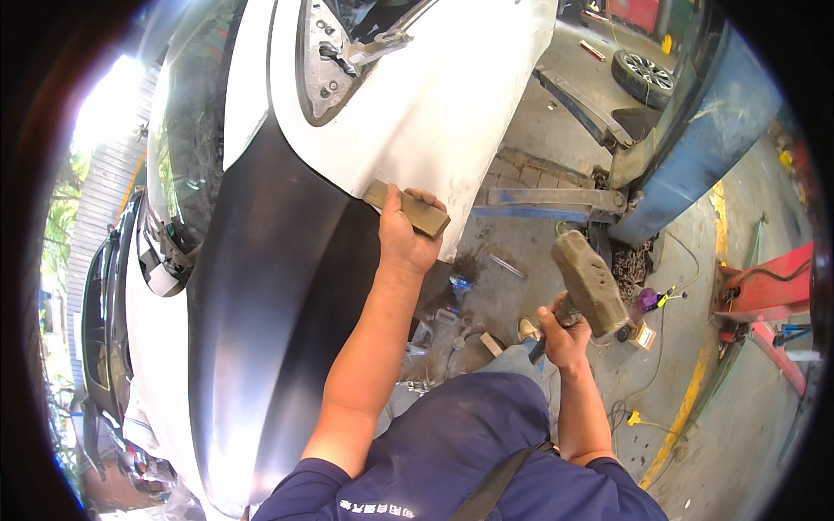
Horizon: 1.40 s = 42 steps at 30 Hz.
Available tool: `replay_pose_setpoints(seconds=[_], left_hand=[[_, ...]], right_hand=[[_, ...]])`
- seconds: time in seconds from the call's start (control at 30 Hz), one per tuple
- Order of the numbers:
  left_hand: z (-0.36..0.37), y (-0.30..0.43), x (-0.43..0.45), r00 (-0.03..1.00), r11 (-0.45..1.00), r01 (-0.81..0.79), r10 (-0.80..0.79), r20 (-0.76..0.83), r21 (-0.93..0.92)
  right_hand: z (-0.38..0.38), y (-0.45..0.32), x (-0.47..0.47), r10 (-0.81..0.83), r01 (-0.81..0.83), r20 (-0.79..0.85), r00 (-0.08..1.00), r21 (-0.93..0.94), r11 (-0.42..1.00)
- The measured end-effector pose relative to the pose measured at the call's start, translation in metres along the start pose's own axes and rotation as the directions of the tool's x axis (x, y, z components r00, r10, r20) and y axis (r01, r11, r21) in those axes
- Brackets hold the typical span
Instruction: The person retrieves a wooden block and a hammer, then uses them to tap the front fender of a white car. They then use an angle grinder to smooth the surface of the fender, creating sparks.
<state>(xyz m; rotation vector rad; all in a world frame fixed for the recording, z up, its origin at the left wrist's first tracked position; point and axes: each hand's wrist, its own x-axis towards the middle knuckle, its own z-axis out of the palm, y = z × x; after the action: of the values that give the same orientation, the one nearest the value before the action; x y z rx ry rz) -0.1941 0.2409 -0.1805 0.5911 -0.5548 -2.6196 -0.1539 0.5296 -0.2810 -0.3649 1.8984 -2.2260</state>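
My left hand (409,236) grips a wooden block (423,218) against the white car door (423,124), near its front edge. Beside that edge lies a black, unpainted-looking front fender (280,260). In my right hand (565,338) is a sledgehammer with a worn, heavy metal head (589,283); I hold it by the handle close to the head. The hammer is raised over the floor, to the right of the door and apart from the block. At the door's window corner, the mirror mount (329,71) is bare, with a bracket and wiring exposed.
A blue lift post (697,137) with swing arms (547,198) stands right of the door. A wheel (645,78) lies behind it. Bottles (459,283), a small box (644,335), hoses and cables lie on the floor. Red equipment (775,286) stands far right.
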Motion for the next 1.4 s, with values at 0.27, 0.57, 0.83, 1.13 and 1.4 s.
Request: replay_pose_setpoints(seconds=[0.27,0.57,0.83,1.13,1.4], left_hand=[[0.001,0.005,-0.001,0.997,0.993,0.075,-0.075,0.001,-0.093],[0.007,0.006,-0.005,0.996,0.990,0.072,-0.077,-0.038,-0.124],[0.023,0.002,-0.005,0.996,0.981,-0.003,-0.013,-0.084,-0.196],[0.020,0.000,0.001,0.996,0.985,-0.039,0.025,-0.080,-0.170],[0.019,-0.006,0.003,0.987,0.988,-0.116,0.103,-0.125,-0.104]], right_hand=[[0.045,-0.030,0.042,-0.263,0.315,0.195,0.945,-0.323,0.892],[0.059,-0.053,0.063,-0.255,0.374,0.389,0.885,-0.270,0.887],[0.056,-0.052,0.087,-0.211,0.357,0.492,0.844,-0.225,0.907],[0.065,-0.028,0.117,-0.133,0.330,0.564,0.815,-0.263,0.907],[0.045,-0.042,0.104,-0.401,0.548,0.423,0.813,-0.322,0.772]])
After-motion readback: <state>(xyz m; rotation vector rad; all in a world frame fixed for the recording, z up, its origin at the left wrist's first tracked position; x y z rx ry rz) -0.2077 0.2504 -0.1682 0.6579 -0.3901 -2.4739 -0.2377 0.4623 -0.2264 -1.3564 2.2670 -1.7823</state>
